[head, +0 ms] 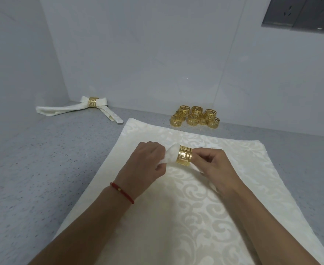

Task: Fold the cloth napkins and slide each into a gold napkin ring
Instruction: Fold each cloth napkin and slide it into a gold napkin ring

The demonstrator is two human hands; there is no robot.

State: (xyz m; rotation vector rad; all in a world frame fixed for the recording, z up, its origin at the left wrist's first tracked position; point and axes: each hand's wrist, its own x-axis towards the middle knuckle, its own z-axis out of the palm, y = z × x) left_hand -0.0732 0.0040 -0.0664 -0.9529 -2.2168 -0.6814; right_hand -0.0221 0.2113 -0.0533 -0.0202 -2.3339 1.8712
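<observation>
Over the middle of the bench [42, 169], both hands are busy with one napkin and one ring. The left hand [147, 161] has its fingers curled round the bunched end of the folded napkin [171, 156] that pokes out the left side of the gold ring [185, 156]. The right hand [214, 165] pinches the ring from the right side, with the rest of the napkin running down under that palm, so I can't see how long that tail is. Both are held just above a stack of flat cream napkins [205, 217] with a leafy pattern.

Progress, as far as I can judge: one is finished. Far left, by the wall, a done napkin [65, 109] sits with its ring [93, 102] around the middle and the ends fanned out. The one in hand looks roughly halfway threaded, since only a short bit shows past the ring; it probably needs pulling through more so the ring lands in the centre, then setting down with the other.

Plenty left after that. Far, a bit right of centre, there's a cluster of spare rings [194, 116] against the wall, seven or eight I think, hard to count as they overlap. The flat stack looks like several layers at the far right edge, but I can't tell how many. So early days, basically the second one of a batch.
</observation>
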